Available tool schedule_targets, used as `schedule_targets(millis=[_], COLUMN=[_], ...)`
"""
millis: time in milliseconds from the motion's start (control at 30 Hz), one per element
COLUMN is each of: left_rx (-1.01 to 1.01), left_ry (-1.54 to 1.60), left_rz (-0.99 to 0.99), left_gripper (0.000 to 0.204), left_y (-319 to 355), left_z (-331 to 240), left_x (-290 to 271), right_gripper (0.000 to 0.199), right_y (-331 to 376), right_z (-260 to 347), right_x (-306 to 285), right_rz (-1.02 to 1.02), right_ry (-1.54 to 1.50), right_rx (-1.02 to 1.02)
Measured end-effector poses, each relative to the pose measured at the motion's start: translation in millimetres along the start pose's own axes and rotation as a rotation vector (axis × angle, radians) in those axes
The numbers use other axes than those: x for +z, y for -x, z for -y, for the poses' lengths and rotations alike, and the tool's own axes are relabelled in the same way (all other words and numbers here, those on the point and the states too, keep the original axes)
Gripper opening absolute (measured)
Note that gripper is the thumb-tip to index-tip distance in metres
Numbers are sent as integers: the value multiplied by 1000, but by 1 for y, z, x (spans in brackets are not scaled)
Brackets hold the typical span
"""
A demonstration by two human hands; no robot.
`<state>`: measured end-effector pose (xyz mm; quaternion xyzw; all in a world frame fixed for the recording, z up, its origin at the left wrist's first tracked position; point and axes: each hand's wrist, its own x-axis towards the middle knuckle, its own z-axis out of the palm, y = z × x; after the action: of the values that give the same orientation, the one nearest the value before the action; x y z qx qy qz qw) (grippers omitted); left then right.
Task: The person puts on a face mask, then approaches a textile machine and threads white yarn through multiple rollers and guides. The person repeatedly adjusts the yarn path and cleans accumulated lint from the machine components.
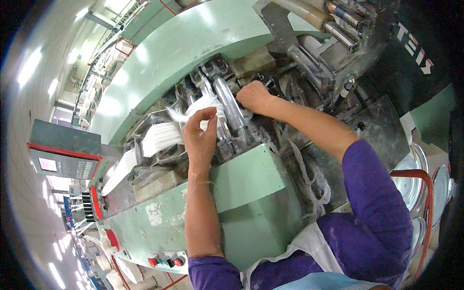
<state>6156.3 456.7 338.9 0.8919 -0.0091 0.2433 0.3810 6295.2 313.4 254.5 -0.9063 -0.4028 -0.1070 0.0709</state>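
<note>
My left hand (pixel 199 137) is raised over the machine, thumb and forefinger curled together in a pinch. Its fingertips overlap a loose white fibre web (pixel 205 102) lying over the rollers; whether they grip any of it cannot be made out. To its left, a broad band of white fibre sliver (pixel 162 138) runs into the machine. My right hand (pixel 254 97) is closed in a fist beyond a shiny metal roller (pixel 229 102), among dark, linty machine parts. Its fingertips and anything in them are hidden.
A green machine housing (pixel 251 179) stands before me, with a curved green cover (pixel 183 36) behind. Overhead right is a raised roller arm (pixel 314 63). Loose grey lint strands (pixel 314 186) hang below my right forearm. A control panel (pixel 65 150) and red buttons (pixel 179 261) are at left.
</note>
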Motion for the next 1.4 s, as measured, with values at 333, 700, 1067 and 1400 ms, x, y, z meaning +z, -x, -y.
schedule_targets(millis=[333,700,1067,1400], left_rx=[-30,-46,-45,-58], left_ry=[11,-3,-5,-32], left_rz=[-3,0,9,44], left_gripper=[14,14,15,14], left_y=[0,1,1,1], left_z=[-3,-4,-3,-7], left_x=[-1,-2,-1,-1], right_gripper=[12,18,23,18], right_y=[4,16,55,116], right_z=[5,9,-43,-47], right_x=[15,23,-82,-98], right_rz=[44,430,3,123], right_ry=[42,-68,-698,-1753], right_rx=[-117,-419,-59,141])
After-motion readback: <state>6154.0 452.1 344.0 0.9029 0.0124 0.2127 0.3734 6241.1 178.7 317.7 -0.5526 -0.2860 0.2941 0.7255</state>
